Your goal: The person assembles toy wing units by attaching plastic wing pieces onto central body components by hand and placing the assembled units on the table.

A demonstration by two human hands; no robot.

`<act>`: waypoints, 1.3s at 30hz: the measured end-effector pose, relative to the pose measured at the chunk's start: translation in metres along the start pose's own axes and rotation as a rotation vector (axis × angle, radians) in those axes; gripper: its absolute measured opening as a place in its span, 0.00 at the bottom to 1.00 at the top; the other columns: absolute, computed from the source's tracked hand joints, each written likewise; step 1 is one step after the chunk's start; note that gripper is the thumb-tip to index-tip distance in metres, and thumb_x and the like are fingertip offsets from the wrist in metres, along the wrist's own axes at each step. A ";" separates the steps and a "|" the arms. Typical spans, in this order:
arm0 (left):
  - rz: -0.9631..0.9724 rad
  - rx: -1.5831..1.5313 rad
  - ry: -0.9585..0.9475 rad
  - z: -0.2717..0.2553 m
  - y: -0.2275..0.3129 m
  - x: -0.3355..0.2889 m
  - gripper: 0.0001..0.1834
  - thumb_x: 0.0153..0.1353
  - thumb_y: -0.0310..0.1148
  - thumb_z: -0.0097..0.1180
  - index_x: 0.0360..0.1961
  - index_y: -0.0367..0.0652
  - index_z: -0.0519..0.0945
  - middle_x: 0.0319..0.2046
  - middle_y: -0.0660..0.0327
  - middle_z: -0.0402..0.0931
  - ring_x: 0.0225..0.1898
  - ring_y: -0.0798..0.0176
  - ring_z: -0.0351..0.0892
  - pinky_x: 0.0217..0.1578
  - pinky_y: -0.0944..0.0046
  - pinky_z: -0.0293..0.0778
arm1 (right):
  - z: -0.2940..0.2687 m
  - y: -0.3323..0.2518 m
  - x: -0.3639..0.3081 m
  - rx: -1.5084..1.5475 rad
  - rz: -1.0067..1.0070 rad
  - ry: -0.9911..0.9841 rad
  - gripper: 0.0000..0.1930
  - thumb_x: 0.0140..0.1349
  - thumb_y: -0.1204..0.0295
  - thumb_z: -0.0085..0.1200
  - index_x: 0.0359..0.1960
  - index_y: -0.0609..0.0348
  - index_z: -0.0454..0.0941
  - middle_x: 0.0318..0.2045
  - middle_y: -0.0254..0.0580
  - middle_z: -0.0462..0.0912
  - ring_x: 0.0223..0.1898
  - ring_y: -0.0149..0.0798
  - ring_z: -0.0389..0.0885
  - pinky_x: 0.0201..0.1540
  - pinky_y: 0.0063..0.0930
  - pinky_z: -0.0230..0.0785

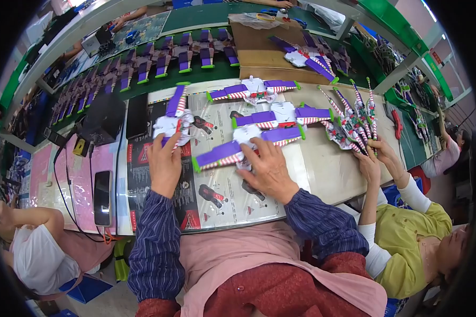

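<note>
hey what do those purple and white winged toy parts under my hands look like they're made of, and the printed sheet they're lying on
The winged toy part under the right hand, and the one at the left hand, look like moulded hard plastic: crisp edges, flat solid purple, white and green, stiff wings. The printed sheet looks like glossy paper or thin card, lying flat with a light sheen, though lamination cannot be ruled out.

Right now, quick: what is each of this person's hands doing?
Left hand: fingers closed on a white toy wing pack.
Right hand: open, pressed flat on another purple-winged toy wing pack.
</note>
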State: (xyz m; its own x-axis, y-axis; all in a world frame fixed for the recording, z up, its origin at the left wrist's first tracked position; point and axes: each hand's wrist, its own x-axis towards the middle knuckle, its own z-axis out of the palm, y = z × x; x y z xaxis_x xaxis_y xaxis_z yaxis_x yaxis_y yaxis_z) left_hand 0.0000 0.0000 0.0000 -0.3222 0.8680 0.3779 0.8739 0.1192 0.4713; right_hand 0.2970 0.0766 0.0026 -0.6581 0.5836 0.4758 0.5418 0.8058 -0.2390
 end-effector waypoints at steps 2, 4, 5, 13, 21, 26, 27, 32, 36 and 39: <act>-0.006 0.061 0.075 -0.002 -0.007 -0.013 0.23 0.65 0.24 0.62 0.62 0.49 0.85 0.63 0.41 0.74 0.59 0.34 0.72 0.62 0.41 0.70 | -0.002 0.007 0.008 -0.012 0.092 0.011 0.35 0.54 0.59 0.75 0.63 0.57 0.77 0.59 0.54 0.76 0.55 0.54 0.76 0.57 0.49 0.68; -0.004 0.038 0.058 -0.009 0.000 -0.031 0.24 0.64 0.23 0.62 0.62 0.49 0.85 0.63 0.41 0.74 0.60 0.34 0.71 0.62 0.41 0.71 | -0.001 0.020 0.012 -0.060 0.153 0.078 0.36 0.53 0.61 0.75 0.64 0.56 0.76 0.59 0.55 0.76 0.55 0.56 0.77 0.57 0.48 0.70; 0.022 0.021 0.041 -0.011 0.007 -0.038 0.25 0.63 0.21 0.61 0.62 0.48 0.85 0.63 0.41 0.74 0.60 0.34 0.71 0.63 0.42 0.71 | -0.003 0.030 0.017 -0.115 0.189 0.090 0.37 0.53 0.61 0.75 0.66 0.56 0.75 0.60 0.55 0.76 0.57 0.58 0.78 0.58 0.50 0.71; 0.335 -0.193 -0.216 -0.024 0.045 -0.064 0.25 0.55 0.17 0.61 0.54 0.50 0.88 0.65 0.47 0.76 0.63 0.38 0.72 0.65 0.42 0.71 | -0.021 0.117 0.017 -0.313 0.373 0.197 0.37 0.55 0.64 0.76 0.66 0.60 0.73 0.62 0.60 0.75 0.61 0.62 0.77 0.62 0.51 0.72; 0.575 -0.150 -0.256 0.013 0.082 -0.051 0.20 0.54 0.23 0.63 0.51 0.41 0.82 0.65 0.52 0.75 0.75 0.40 0.63 0.75 0.35 0.58 | -0.032 0.010 -0.019 0.339 0.068 0.107 0.22 0.61 0.82 0.63 0.58 0.67 0.78 0.50 0.57 0.82 0.49 0.62 0.83 0.51 0.49 0.78; 0.463 -0.373 0.012 0.042 0.091 -0.047 0.11 0.56 0.21 0.68 0.41 0.37 0.84 0.55 0.51 0.81 0.65 0.41 0.75 0.65 0.43 0.73 | -0.017 -0.017 -0.018 0.424 0.294 0.130 0.11 0.67 0.85 0.59 0.49 0.66 0.82 0.39 0.52 0.85 0.39 0.47 0.88 0.41 0.34 0.79; 0.387 -0.454 0.053 0.044 0.095 -0.047 0.09 0.56 0.20 0.67 0.39 0.37 0.84 0.51 0.51 0.83 0.61 0.41 0.79 0.61 0.46 0.77 | -0.020 -0.018 -0.015 0.507 0.381 0.148 0.10 0.67 0.85 0.59 0.49 0.66 0.81 0.40 0.54 0.84 0.39 0.51 0.87 0.41 0.38 0.79; -0.008 -0.718 0.021 0.042 0.095 -0.051 0.06 0.56 0.16 0.63 0.34 0.34 0.80 0.46 0.49 0.85 0.47 0.46 0.87 0.49 0.52 0.83 | -0.014 -0.037 -0.018 0.468 0.202 0.105 0.13 0.67 0.87 0.58 0.52 0.65 0.82 0.42 0.49 0.84 0.37 0.44 0.87 0.39 0.32 0.80; 0.197 -0.642 0.056 0.039 0.084 -0.053 0.06 0.56 0.16 0.64 0.34 0.34 0.81 0.46 0.50 0.85 0.48 0.46 0.87 0.49 0.52 0.83 | -0.006 -0.029 -0.024 0.450 0.198 0.030 0.15 0.66 0.88 0.56 0.53 0.65 0.81 0.51 0.50 0.79 0.41 0.48 0.86 0.44 0.35 0.81; 0.317 -0.576 0.047 0.035 0.082 -0.055 0.06 0.55 0.16 0.64 0.33 0.34 0.81 0.46 0.50 0.84 0.49 0.45 0.86 0.49 0.52 0.82 | 0.000 -0.021 -0.024 0.613 0.291 0.004 0.16 0.65 0.88 0.57 0.53 0.64 0.82 0.51 0.50 0.79 0.44 0.48 0.86 0.46 0.35 0.81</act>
State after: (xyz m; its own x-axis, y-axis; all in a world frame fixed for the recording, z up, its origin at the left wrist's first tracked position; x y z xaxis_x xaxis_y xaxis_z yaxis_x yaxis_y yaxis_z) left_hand 0.1027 -0.0212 -0.0102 -0.1077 0.7951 0.5969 0.5984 -0.4276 0.6776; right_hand 0.3016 0.0451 -0.0036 -0.5280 0.7857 0.3223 0.3014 0.5281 -0.7939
